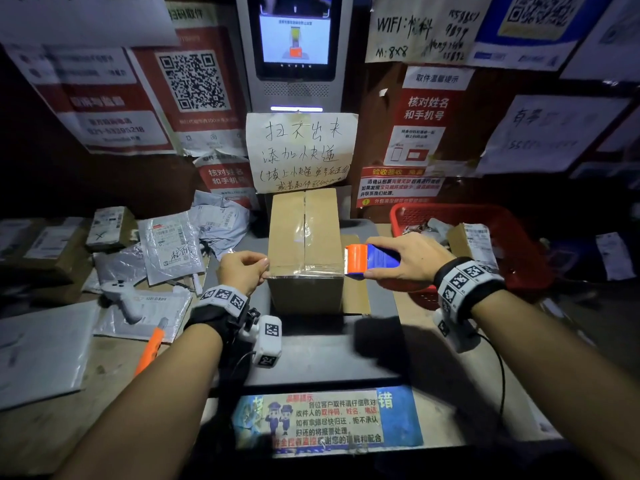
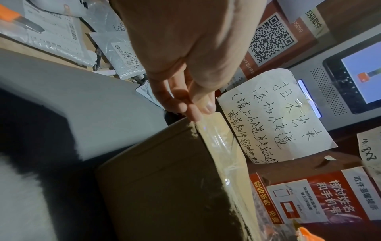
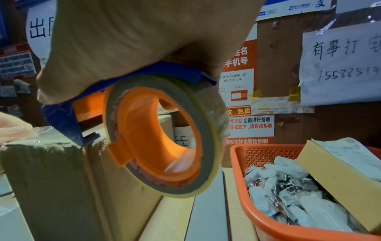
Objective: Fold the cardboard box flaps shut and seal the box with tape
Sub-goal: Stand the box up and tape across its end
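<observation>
Parcels: at the left of the head view we see grey mailer bags [image 1: 169, 247] and small labelled packages heaped on the tabletop [image 1: 114, 368], with an orange-handled knife [image 1: 149, 349] lying below them.
Left hand: our left hand [image 1: 242, 271] sits left of centre, its grip pinching the end of the clear tape [image 1: 304, 270] against the box's near left top corner; in the left wrist view the fingertips [image 2: 193, 112] press right on that edge.
Cardboard box [image 1: 304, 251]: it stands upright at the centre of the frame on a grey platform [image 1: 311, 362], flaps folded shut, one strip of tape along the middle seam and another stretched across the near edge.
Tape dispenser [image 1: 367, 259]: blue and orange, just right of centre, touching the box's near right top corner.
Right hand: our right hand [image 1: 405, 259] has its grip wrapped around the dispenser from above; the right wrist view shows the roll [image 3: 163, 135] hanging beside the box's side.
Red basket [image 1: 519, 244]: at the right of the frame, holding small clips and a labelled parcel.
</observation>
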A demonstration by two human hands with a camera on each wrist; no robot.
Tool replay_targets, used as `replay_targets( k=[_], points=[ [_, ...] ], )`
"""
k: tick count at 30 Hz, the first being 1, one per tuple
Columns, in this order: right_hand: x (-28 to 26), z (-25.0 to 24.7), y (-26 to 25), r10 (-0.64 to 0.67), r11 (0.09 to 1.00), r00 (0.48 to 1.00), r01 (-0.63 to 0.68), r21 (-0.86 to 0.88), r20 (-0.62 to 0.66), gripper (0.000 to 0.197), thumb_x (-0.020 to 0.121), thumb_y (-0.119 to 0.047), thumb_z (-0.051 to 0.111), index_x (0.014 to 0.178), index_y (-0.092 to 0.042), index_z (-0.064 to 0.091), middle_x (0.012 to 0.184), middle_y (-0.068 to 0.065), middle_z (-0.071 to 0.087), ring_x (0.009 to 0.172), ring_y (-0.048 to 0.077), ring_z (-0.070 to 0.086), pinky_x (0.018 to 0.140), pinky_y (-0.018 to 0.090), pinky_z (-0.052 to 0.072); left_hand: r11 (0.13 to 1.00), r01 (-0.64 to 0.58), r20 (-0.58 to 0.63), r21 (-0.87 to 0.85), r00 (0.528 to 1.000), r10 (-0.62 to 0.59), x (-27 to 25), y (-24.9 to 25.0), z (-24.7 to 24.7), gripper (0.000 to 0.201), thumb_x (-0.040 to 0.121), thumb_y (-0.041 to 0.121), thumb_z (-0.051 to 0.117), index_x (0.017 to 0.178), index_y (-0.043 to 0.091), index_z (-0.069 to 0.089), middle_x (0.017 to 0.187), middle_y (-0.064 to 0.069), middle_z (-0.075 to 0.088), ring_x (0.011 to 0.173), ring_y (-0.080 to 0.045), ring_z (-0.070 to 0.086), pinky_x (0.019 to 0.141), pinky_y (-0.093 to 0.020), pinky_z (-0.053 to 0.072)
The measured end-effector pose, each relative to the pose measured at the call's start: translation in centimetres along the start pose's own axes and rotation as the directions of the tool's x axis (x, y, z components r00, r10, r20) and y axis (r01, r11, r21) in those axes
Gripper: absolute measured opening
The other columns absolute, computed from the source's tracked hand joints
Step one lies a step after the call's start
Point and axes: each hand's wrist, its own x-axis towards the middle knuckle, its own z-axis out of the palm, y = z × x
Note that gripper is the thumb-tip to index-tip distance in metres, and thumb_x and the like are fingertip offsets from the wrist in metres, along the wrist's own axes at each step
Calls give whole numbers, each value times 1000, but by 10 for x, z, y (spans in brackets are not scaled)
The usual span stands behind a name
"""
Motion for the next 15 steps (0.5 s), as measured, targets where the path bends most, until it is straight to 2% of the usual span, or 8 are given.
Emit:
replay_targets(
  k=[4,6,10,13,15],
  points=[
    [1,9,2,3,1000,1000,-3,3,21,71,77,-83,51,134,-40,49,89,-15,59,77,11,56,76,30,48,999,13,18,38,1000,-14,4,-9,-4,12,85,4,70,76,11,74,66,-15,69,57,-22,59,61,-29,50],
    [-1,11,5,8,1000,1000,-8,-1,26,71,77,-82,52,135,-41,49,91,-17,58,79,10,55,78,30,48,999,19,10,27,1000,-20,6,-11,-8,18,86,3,69,72,13,73,64,-15,68,55,-22,58,59,-28,48],
    [-5,9,12,4,1000,999,-5,25,43,72,79,-77,56,139,-38,48,97,-17,57,86,10,57,78,26,42,999,-7,31,48,1000,5,5,-6,-10,14,87,0,66,77,8,72,64,-13,67,48,-13,59,47,-19,47],
    [-4,12,10,5,1000,999,-5,7,38,71,79,-79,54,137,-39,49,97,-16,61,85,9,58,77,27,43,999,-16,22,47,1000,15,6,-7,-8,16,88,1,66,75,10,71,64,-12,67,52,-15,59,49,-20,47],
    [-3,13,9,-3,1000,1000,3,-19,19,68,79,-81,52,133,-40,51,95,-15,65,80,9,58,73,27,43,1000,-7,40,30,999,6,6,-7,-9,12,88,0,65,79,6,71,63,-11,66,53,-17,58,50,-22,47]
  ],
)
